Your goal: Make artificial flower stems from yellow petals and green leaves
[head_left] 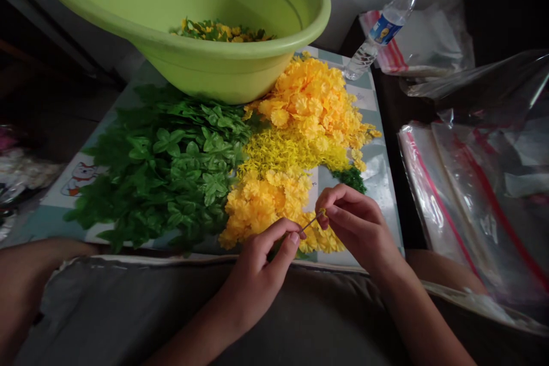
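Low over the table's near edge, my left hand [262,271] pinches a thin stem [309,225] between thumb and forefinger. At the stem's upper end, the fingertips of my right hand [362,229] are closed on a small yellow flower piece [322,213]. Just behind both hands lies a pile of orange-yellow artificial flowers [268,200]. Beyond it are fine yellow sprigs [281,151] and a bigger heap of orange-yellow flowers [313,97]. Green artificial leaves [171,166] are heaped to the left. A dark green tuft [351,178] lies beyond my right hand.
A large green basin [231,54] stands at the back of the table [383,183], with green and yellow flowers [223,31] inside. A clear water bottle [388,26] stands at the back right corner. Clear plastic bags with red strips [454,194] lie to the right.
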The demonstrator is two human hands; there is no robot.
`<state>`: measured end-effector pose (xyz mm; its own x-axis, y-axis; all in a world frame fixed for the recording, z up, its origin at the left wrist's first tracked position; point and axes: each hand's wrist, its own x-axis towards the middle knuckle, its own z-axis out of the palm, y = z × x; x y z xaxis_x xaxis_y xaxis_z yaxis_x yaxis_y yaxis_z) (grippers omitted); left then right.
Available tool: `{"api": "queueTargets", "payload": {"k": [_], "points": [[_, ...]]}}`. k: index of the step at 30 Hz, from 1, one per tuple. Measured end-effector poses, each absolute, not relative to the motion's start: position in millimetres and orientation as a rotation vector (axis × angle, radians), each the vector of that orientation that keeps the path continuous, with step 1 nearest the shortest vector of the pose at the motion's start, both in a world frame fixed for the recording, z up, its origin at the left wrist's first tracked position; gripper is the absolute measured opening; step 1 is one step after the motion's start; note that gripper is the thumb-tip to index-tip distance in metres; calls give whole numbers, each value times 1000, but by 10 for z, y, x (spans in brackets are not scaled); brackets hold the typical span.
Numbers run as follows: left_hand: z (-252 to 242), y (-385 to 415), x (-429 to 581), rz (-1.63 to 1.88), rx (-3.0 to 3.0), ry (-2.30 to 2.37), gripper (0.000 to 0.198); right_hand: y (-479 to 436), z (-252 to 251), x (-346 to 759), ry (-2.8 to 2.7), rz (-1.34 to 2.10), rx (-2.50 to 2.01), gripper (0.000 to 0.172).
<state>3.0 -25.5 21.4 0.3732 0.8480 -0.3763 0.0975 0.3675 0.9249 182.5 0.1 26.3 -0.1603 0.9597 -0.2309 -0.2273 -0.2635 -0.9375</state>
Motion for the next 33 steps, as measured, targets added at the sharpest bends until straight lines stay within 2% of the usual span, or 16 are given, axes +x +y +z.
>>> {"api": "queueTargets", "payload": {"k": [7, 18, 25, 28, 31, 33], "points": [[244, -220, 29, 613, 1114, 1106, 25, 4, 264, 1853, -1165, 1497, -1204, 3], [236, -234, 10, 608, 1244, 1136, 25, 10, 175, 1675, -996, 1895, -1148, 13], [224, -237, 25, 661, 1152, 1177, 27, 18, 168, 1636, -1140, 1967, -1116, 15], [219, -232, 29, 657, 1129, 1193, 28, 66, 111, 1685, -1272, 1719, -1269, 10], [223, -232, 31, 609, 1141, 1198, 31, 107, -39, 1719, -1539, 1160, -1505, 9], [223, -239, 31, 580, 1159, 1187, 33, 123, -178, 1716, -1796, 780, -1583, 15]]}}
